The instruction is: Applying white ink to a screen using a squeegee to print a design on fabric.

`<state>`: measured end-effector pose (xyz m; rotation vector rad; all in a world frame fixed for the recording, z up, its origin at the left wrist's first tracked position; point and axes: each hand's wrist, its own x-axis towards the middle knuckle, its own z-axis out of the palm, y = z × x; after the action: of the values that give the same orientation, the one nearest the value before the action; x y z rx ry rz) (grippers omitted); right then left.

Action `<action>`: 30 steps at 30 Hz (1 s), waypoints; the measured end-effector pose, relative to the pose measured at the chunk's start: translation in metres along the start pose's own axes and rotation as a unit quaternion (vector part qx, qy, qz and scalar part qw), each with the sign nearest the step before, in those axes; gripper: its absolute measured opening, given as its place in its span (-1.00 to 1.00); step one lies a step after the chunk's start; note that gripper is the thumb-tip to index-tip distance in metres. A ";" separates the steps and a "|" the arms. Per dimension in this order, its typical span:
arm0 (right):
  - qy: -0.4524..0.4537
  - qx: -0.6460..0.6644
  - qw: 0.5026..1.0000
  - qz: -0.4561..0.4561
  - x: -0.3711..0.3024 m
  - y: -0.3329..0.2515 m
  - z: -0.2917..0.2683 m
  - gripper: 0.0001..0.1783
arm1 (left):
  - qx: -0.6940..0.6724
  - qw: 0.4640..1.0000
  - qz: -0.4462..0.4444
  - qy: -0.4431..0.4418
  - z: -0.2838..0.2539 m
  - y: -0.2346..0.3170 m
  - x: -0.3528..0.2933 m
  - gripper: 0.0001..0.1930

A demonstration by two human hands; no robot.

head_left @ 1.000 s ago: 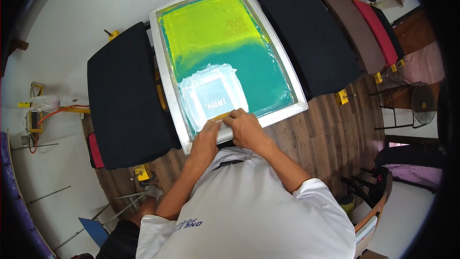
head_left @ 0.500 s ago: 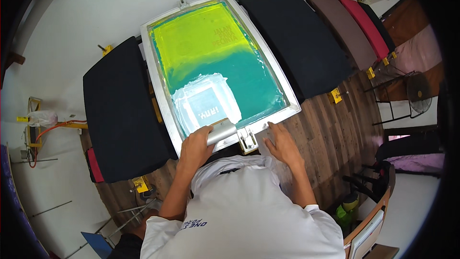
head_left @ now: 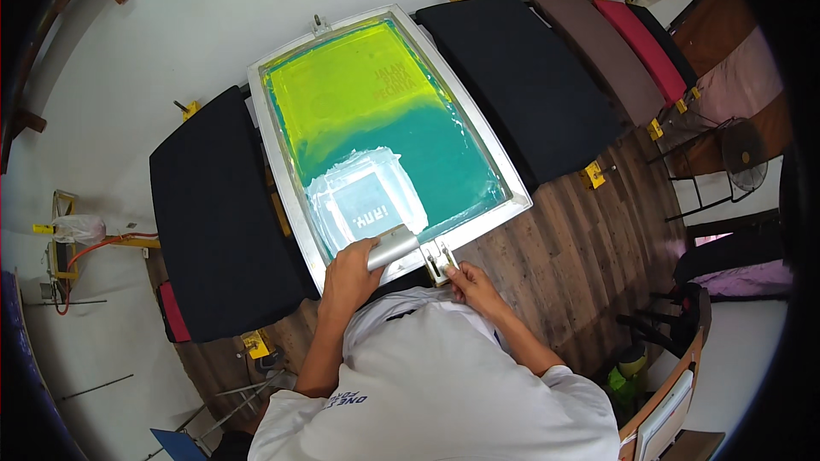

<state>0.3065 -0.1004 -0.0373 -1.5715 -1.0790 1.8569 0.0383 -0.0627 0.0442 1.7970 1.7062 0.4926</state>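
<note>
My left hand [head_left: 348, 280] is closed around the silver handle of a squeegee [head_left: 395, 247], which rests at the near end of a screen printing frame [head_left: 516, 202]. At that same near edge, my right hand [head_left: 478, 288] has its fingers closed on a slotted metal bracket [head_left: 437, 259]; the exact grip is partly hidden. The screen's mesh [head_left: 444, 154] is teal, with a wide yellow-green area at the far end. Thick white ink [head_left: 401, 181] surrounds a small lettered design at the near left.
Black-covered boards flank the frame, one on the left [head_left: 218, 222] and one on the right [head_left: 521, 77]. Brown [head_left: 598, 51] and red [head_left: 641, 51] boards follow farther right. Yellow brackets [head_left: 594, 174] jut from the board ends. A standing fan [head_left: 745, 154] is at the far right.
My right hand has moved left from beside the frame's near corner onto the metal bracket, and its spread fingers have closed. My left hand still holds the squeegee. The view has shifted slightly.
</note>
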 end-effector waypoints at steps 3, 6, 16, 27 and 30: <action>0.024 0.005 1.000 -0.008 0.001 0.000 0.005 -0.51 | -0.006 1.000 -0.008 -0.021 -0.005 0.000 0.003 -0.61; 0.063 -0.009 0.998 -0.023 0.005 0.010 0.010 -0.49 | -0.002 0.999 -0.005 -0.036 -0.009 0.002 0.007 -0.61; 0.177 -0.071 0.978 -0.082 0.008 0.024 0.026 -0.52 | 0.010 0.999 0.003 -0.038 -0.021 0.010 0.008 -0.62; 0.246 -0.164 0.942 -0.158 -0.004 0.000 0.035 -0.47 | -0.003 1.000 0.012 -0.019 -0.023 0.016 0.003 -0.62; 0.249 -0.188 0.936 -0.164 -0.003 -0.003 0.034 -0.46 | 0.001 1.000 0.022 -0.021 -0.020 0.012 0.004 -0.62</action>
<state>0.2741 -0.1100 -0.0323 -1.7983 -1.3938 0.9929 0.0350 -0.0556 0.0668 1.8365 1.6424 0.4678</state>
